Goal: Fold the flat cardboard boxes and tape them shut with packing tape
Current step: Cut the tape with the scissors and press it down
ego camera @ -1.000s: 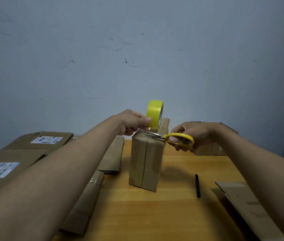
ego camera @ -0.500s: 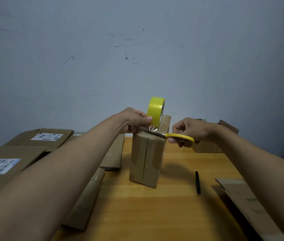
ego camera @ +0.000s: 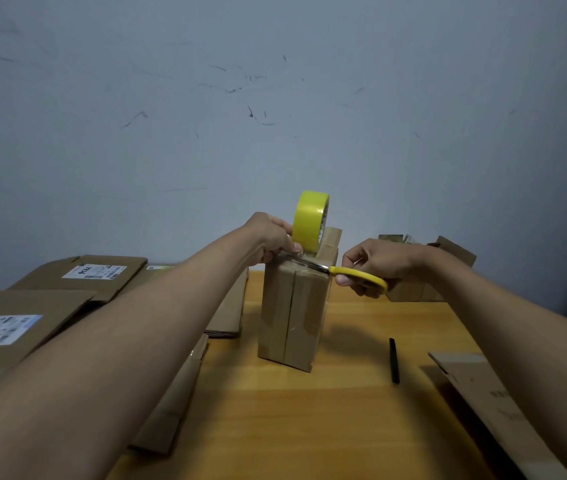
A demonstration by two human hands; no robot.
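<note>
Hands: left (ego camera: pixel 268 242) gripping one tape roll (ego camera: pixel 310 221), right (ego camera: pixel 375 263) gripping one scissors (ego camera: pixel 355 274), one upright box (ego camera: pixel 292 313).

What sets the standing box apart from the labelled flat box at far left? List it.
The standing box is folded up and upright on the table; the labelled flat box lies unfolded. The flat box bears a white label; the standing box's near face shows none, only a seam. Both are brown cardboard.
</note>
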